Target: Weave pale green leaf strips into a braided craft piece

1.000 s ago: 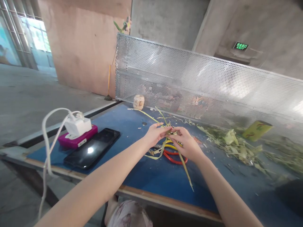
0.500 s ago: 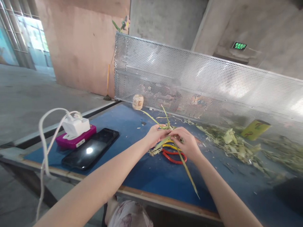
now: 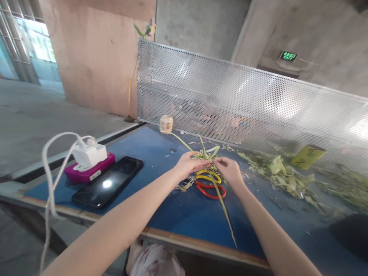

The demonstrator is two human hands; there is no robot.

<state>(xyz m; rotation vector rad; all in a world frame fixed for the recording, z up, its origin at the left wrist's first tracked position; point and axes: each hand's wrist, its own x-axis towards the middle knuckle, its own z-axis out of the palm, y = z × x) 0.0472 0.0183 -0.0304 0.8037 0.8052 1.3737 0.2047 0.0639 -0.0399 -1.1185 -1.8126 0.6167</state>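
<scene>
Over the middle of the table I hold a small woven piece of green leaf strips [image 3: 204, 155]. Its long loose ends stick out: one toward the back left, others upward, and one strip [image 3: 222, 207] trails down toward the front edge. My left hand [image 3: 188, 165] is closed on the piece from the left, fingers reaching across under it. My right hand [image 3: 229, 171] pinches at its right side, thumb and forefinger together on a strip. Just below the hands lie scissors [image 3: 211, 191] with one yellow and one red handle loop, their blades partly hidden by my left hand.
Leaf scraps [image 3: 283, 172] spread over the right side near a yellow-green box [image 3: 308, 156]. At left lie a black phone [image 3: 107, 182] and a magenta power block [image 3: 89, 172] with a white charger and cables. A pale roll [image 3: 166, 124] stands before the perforated metal screen [image 3: 230, 88].
A leaf strip that pointed down below the hands now stands up behind them. My right hand has drawn slightly away from the left, and the scissors show more.
</scene>
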